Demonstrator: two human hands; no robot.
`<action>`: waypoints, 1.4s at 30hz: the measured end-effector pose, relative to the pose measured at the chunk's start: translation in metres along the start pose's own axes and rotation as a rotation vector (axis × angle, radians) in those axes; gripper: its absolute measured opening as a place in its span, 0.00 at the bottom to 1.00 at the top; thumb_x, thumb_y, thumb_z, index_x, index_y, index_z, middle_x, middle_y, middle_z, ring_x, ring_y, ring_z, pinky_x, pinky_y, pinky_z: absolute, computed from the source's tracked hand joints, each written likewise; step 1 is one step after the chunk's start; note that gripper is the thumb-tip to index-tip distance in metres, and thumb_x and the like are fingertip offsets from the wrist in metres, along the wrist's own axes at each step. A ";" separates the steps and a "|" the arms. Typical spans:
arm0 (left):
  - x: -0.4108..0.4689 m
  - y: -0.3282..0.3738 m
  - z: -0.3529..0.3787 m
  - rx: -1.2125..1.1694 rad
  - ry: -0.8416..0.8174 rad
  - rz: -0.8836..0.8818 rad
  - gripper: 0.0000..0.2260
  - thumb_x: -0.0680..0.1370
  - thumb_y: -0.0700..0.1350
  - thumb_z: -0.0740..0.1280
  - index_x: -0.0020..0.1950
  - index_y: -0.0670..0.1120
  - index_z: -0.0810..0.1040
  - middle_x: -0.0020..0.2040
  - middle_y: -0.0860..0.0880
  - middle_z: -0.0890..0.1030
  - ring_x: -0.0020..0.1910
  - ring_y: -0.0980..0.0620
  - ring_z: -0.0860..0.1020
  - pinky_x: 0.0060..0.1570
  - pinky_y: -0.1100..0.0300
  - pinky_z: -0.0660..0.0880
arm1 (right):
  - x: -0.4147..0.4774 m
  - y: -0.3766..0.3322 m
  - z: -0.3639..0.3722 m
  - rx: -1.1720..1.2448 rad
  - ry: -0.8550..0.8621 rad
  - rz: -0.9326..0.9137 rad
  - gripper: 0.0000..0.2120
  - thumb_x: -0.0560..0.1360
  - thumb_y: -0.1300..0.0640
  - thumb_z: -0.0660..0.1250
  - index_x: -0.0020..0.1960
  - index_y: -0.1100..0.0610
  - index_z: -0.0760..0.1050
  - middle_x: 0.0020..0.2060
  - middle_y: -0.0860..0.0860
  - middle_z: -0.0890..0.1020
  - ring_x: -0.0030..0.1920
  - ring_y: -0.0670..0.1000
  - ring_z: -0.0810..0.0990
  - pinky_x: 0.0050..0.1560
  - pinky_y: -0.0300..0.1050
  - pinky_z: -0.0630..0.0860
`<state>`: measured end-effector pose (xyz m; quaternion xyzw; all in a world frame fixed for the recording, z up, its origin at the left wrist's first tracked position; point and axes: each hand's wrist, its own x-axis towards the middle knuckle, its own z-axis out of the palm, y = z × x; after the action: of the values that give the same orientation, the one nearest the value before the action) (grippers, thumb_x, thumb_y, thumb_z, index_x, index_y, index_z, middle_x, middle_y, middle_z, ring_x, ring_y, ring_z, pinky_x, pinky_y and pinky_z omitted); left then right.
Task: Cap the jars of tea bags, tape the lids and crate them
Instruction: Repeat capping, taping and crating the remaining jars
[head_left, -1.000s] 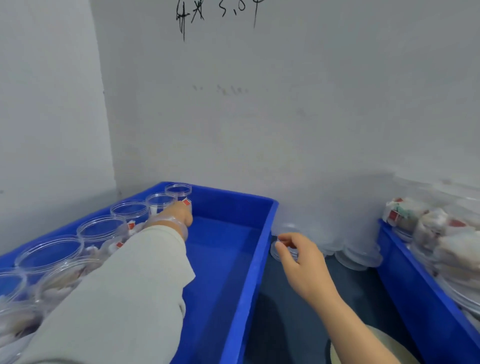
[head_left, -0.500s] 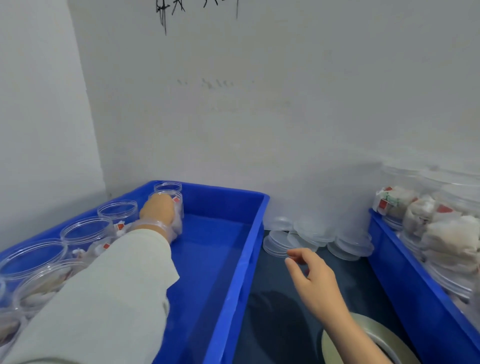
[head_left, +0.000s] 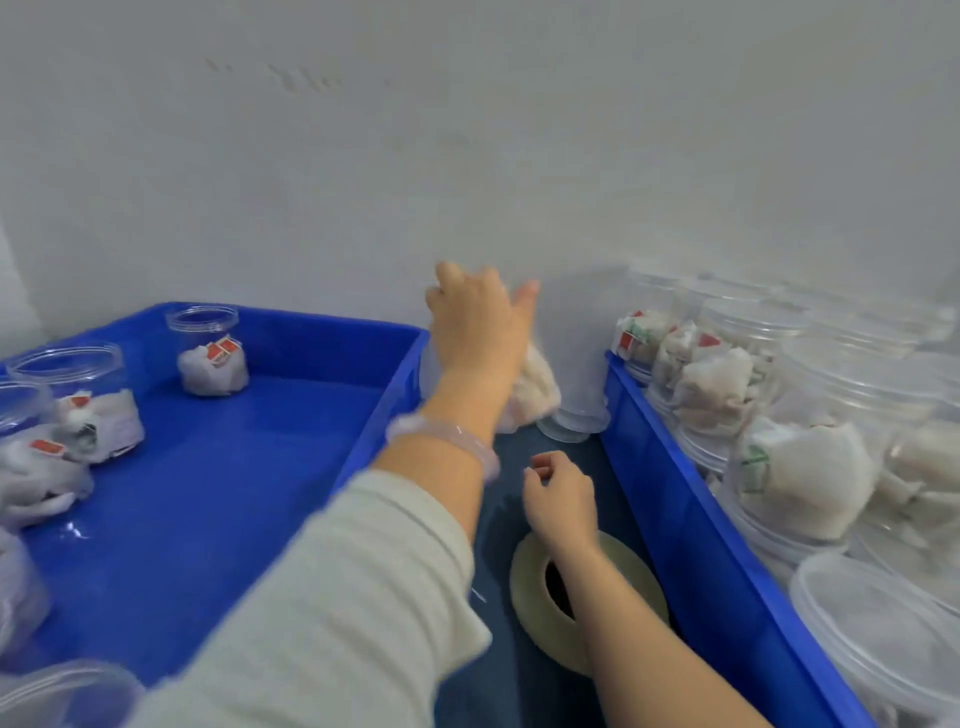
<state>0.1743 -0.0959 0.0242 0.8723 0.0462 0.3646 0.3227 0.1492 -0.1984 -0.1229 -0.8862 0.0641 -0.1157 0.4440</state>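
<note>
Left hand (head_left: 475, 332) just came over from the blue crate (head_left: 218, 519) with a jar (head_left: 535, 389) of tea bags. Its fingers (head_left: 522, 301) are clamped over the top, the lids (head_left: 571, 423) just right of them. Right hand (head_left: 561, 501) pulled back, loosely curled, nothing visible in it. Capping's next, I reckon.

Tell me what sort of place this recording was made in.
Probably a small hand-packing station against a bare wall: blue crates holding clear jars of tea bags, a tape roll on the dark worktop between them, and clear lids stacked by the wall.
</note>
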 end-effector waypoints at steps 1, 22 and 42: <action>-0.021 -0.001 0.014 -0.036 -0.011 -0.014 0.18 0.77 0.57 0.63 0.49 0.41 0.76 0.57 0.42 0.70 0.54 0.41 0.70 0.54 0.51 0.69 | 0.003 0.004 -0.006 -0.027 -0.008 0.017 0.10 0.77 0.55 0.61 0.58 0.54 0.73 0.51 0.51 0.78 0.55 0.52 0.74 0.55 0.54 0.75; -0.134 -0.098 0.046 -0.657 0.058 -0.174 0.46 0.55 0.52 0.81 0.66 0.63 0.59 0.67 0.57 0.70 0.66 0.63 0.67 0.64 0.68 0.64 | 0.104 0.037 0.003 -0.597 0.117 -0.017 0.14 0.78 0.63 0.59 0.63 0.59 0.66 0.60 0.57 0.72 0.57 0.56 0.71 0.50 0.48 0.71; -0.134 -0.107 0.039 -0.798 -0.079 -0.211 0.42 0.61 0.48 0.80 0.71 0.49 0.66 0.64 0.54 0.75 0.63 0.60 0.73 0.59 0.66 0.71 | 0.008 -0.079 -0.015 -0.043 -0.227 -0.418 0.18 0.78 0.62 0.56 0.64 0.53 0.75 0.62 0.49 0.77 0.63 0.49 0.73 0.55 0.34 0.66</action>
<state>0.1191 -0.0749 -0.1412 0.6827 -0.0219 0.2850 0.6725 0.1539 -0.1642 -0.0496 -0.8968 -0.1688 -0.1033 0.3958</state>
